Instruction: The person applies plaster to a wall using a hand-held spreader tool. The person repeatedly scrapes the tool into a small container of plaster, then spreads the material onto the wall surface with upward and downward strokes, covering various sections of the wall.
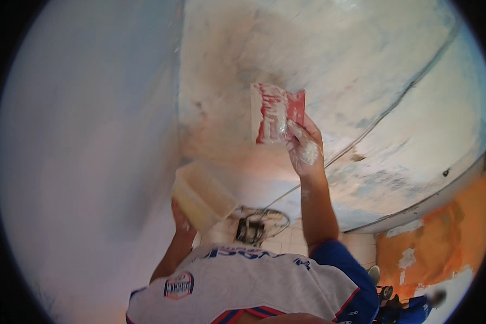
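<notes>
My right hand point(304, 146), smeared with white paste, grips a flat red spreader point(275, 113) coated in white compound, raised against a mottled pale plastered surface point(372, 59). Lower and to the left, my left hand point(182, 216) holds a cream rectangular container point(202, 194), tilted and blurred by motion; its contents cannot be made out clearly. My left fingers are partly hidden behind the container.
A smooth pale wall point(75, 140) fills the left side. A thin cable runs diagonally to a dark wire-ringed object point(251, 229). An orange patched wall point(432, 227) stands at right; a person in blue point(416, 308) is at lower right.
</notes>
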A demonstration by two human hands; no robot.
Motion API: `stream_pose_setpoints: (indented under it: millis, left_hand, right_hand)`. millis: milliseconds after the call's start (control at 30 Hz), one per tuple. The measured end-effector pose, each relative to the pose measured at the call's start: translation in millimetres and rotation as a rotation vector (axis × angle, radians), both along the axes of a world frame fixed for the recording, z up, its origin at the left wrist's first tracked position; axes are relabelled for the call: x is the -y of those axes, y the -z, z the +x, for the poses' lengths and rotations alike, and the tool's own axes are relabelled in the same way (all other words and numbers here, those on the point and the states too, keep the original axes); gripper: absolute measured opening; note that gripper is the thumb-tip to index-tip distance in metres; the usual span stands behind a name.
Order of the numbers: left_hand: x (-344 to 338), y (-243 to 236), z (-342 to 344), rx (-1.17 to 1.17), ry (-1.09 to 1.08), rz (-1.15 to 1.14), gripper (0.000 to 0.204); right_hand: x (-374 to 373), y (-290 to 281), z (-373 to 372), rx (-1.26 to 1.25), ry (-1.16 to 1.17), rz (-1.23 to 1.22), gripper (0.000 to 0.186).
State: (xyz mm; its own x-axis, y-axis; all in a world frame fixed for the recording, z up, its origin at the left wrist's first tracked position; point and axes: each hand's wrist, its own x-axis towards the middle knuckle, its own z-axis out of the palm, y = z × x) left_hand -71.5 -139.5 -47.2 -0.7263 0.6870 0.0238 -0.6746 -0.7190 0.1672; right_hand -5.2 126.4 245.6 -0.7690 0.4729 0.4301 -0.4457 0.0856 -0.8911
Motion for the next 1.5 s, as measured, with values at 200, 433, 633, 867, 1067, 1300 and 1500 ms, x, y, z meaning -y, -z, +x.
stream_pose_setpoints:
  millis: [200, 433, 633, 867, 1067, 1300, 1500]
  left_hand:
    - [-33.6, -55.0, -25.3, -0.091, -0.050, -0.013, 0.073]
    - [-39.4, -96.1, -31.3, -0.410, -0.248, -0.006, 0.074]
    - [-52.2, -123.7, -26.8, -0.643, -0.274, -0.001, 0.073]
    - [-35.5, -137.4, 38.0, -0.420, 0.003, -0.219, 0.062]
    - [-37.3, -132.1, 88.6, -0.220, 0.452, -0.368, 0.049]
    - [-45.0, -90.8, 130.8, -0.198, 0.739, -0.465, 0.043]
    - [-28.1, -59.6, 170.9, -0.181, 0.840, -0.366, 0.040]
  right_hand:
    - [28.4, 84.5, 53.1, -0.013, -0.015, -0.415, 0.037]
    - [62.9, 58.2, 113.8, -0.129, 0.223, -0.232, 0.040]
    - [65.3, 51.5, 155.6, -0.086, 0.369, 0.085, 0.045]
    - [42.0, 32.6, 203.1, 0.020, 0.486, 0.386, 0.048]
    - [29.4, 8.5, 254.2, 0.418, 0.202, 0.488, 0.044]
    - [23.6, 7.4, 332.6, 0.417, -0.062, 0.803, 0.034]
    - [51.6, 20.7, 338.1, 0.682, -0.258, 0.847, 0.019]
